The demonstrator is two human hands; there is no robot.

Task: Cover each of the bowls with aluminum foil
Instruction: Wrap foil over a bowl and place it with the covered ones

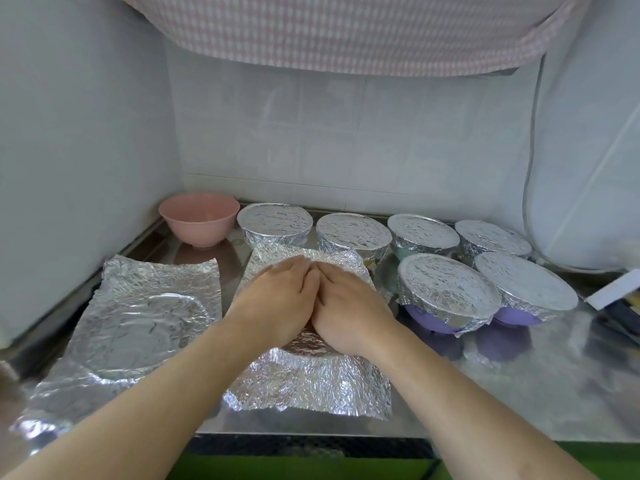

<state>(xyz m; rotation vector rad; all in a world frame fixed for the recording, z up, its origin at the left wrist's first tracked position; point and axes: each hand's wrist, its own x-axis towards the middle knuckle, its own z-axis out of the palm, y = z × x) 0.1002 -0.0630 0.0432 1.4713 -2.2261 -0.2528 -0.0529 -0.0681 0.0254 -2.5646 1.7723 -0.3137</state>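
My left hand (pixel 277 303) and my right hand (pixel 349 310) lie side by side, fingers straight, pressing flat on a crinkled foil sheet (pixel 311 386) draped over something at the counter's middle; what is under it is hidden. Its edges hang loose at the front. A second foil sheet (pixel 138 323) with a round imprint lies flat to the left. An uncovered pink bowl (pixel 199 218) stands at the back left. Several foil-covered bowls stand along the back and right, among them one at the back (pixel 275 223) and a purple one (pixel 446 296).
The steel counter (pixel 519 393) meets tiled walls at the back and left. A white box-like object (pixel 613 289) lies at the right edge. A white cable (pixel 533 168) hangs down the right wall. A checked cloth (pixel 346 29) hangs overhead.
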